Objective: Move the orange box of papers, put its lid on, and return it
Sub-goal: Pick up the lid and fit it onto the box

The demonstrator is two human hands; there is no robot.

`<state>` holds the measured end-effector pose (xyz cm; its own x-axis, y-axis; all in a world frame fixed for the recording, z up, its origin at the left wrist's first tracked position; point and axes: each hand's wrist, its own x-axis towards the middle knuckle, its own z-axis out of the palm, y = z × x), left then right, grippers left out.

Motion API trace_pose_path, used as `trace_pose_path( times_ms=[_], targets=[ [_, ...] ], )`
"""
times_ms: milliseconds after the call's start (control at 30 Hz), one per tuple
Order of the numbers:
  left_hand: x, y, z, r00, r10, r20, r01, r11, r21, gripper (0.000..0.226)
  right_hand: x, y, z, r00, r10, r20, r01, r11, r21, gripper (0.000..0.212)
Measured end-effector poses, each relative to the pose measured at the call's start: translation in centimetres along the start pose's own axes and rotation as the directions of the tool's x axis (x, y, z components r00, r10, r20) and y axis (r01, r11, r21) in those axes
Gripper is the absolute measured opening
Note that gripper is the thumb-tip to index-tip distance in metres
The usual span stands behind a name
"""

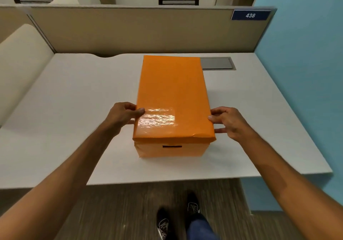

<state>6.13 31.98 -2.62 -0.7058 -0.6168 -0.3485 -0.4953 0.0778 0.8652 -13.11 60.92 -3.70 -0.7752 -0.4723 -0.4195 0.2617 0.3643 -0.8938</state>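
Note:
The orange box point(171, 150) stands on the white desk point(74, 110), near its front edge, with a dark handle slot in its near face. Its glossy orange lid point(172, 95) sits on top and hides whatever is inside. My left hand point(123, 114) grips the lid's left edge near the front corner, thumb on top and fingers down the side. On the opposite edge, my right hand point(229, 122) holds the lid the same way.
A grey cable hatch point(217, 63) is set into the desk behind the box on the right. A beige partition point(130, 30) with a blue sign closes the back; a blue wall point(300, 72) stands at the right. My feet point(178, 219) are on the floor below.

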Motion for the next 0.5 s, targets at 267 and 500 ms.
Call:
trace_pose_path(
  times_ms=[267, 500],
  targets=[
    [-0.3, -1.0, -0.1, 0.999, 0.019, -0.025, -0.019, 1.000, 0.014, 0.038, -0.1, 0.6, 1.0, 1.000, 0.018, 0.011, -0.018, 1.000, -0.019, 0.020],
    [0.0, -1.7, -0.1, 1.000, -0.017, 0.000, 0.017, 1.000, 0.006, 0.043, 0.1, 0.4, 1.2, 0.999, 0.040, -0.010, -0.041, 0.998, -0.039, 0.029]
  ],
)
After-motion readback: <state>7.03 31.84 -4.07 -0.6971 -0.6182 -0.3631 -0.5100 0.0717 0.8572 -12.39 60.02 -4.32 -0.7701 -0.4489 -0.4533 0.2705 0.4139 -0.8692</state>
